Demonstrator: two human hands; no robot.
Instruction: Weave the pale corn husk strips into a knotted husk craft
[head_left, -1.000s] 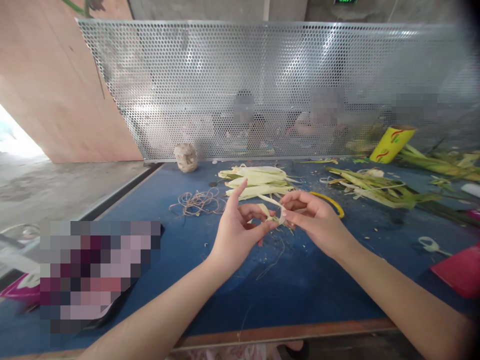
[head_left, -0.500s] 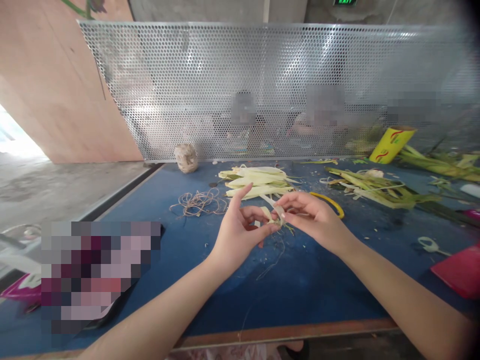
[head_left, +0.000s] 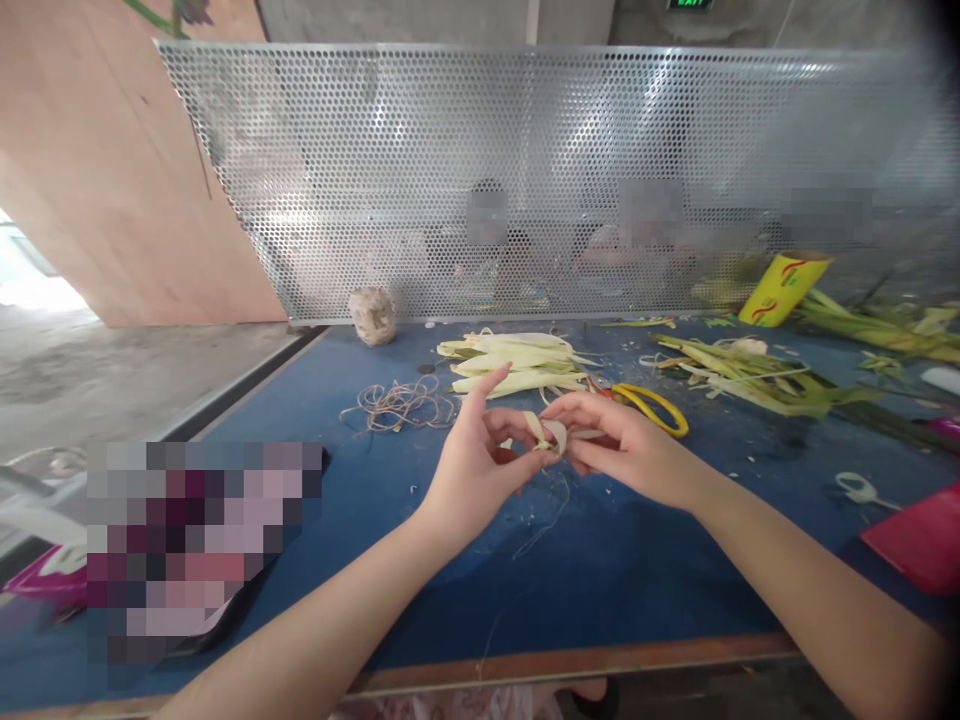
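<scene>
On my feed I have one head-worn view, looking forward and down over the near edge of the table (head_left: 570, 600), with the forearms (head_left: 337, 630) running in from the lower corners. It sits close enough that the hands (head_left: 472, 465) fall near the middle of the frame, while the perforated metal screen (head_left: 420, 150) stands farther off, spanning the background. I get a wide spread, from the floor (head_left: 150, 380) at left to the exit sign (head_left: 690, 4) up top.

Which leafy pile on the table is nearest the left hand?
The pale husk pile, just beyond the left hand; the greener pile and the far-right pile lie farther right.
</scene>
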